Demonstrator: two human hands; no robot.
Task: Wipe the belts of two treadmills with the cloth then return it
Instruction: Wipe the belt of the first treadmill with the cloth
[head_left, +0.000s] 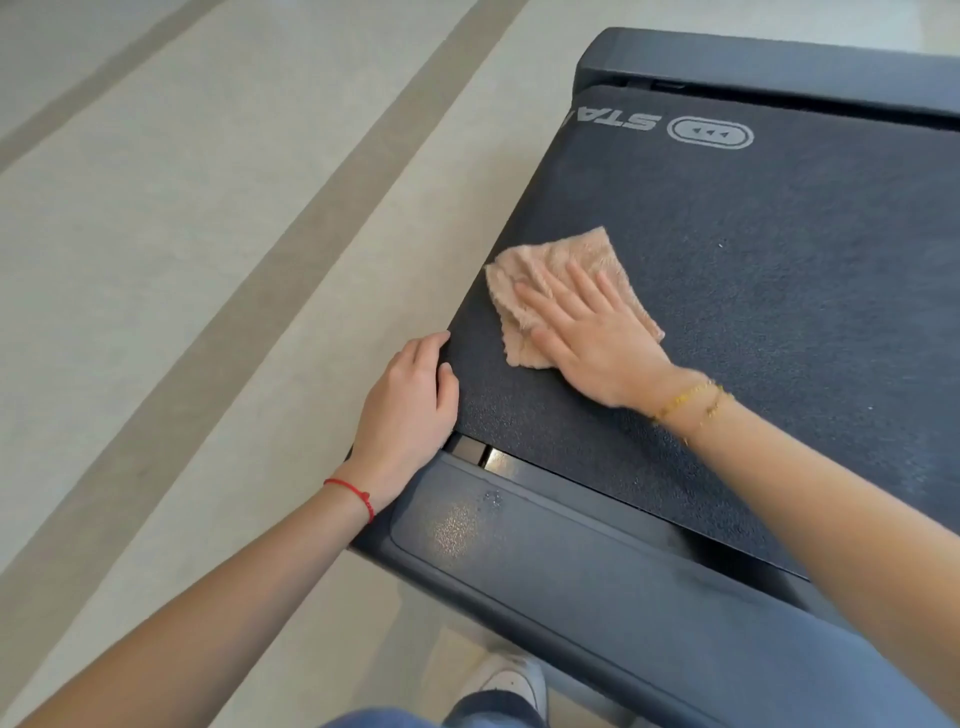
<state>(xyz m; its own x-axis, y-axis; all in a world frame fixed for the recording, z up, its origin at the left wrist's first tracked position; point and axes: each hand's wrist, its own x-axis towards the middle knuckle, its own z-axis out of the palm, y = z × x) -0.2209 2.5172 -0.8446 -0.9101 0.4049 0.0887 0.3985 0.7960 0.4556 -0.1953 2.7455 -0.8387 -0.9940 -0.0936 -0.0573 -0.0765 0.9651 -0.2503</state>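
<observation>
A black treadmill belt (769, 291) with white lettering at its far end fills the right of the view. A crumpled beige cloth (545, 265) lies on the belt near its left edge. My right hand (597, 338) presses flat on the cloth, fingers spread, palm covering its near part. My left hand (410, 405) rests on the belt's left edge, fingers curled over it, holding nothing. Only one treadmill is in view.
The treadmill's dark plastic end cover (597, 566) runs across the near side, with a dusty patch on it. Pale floor with darker stripes (208, 260) lies to the left. A white shoe (511, 675) stands on the floor below the cover.
</observation>
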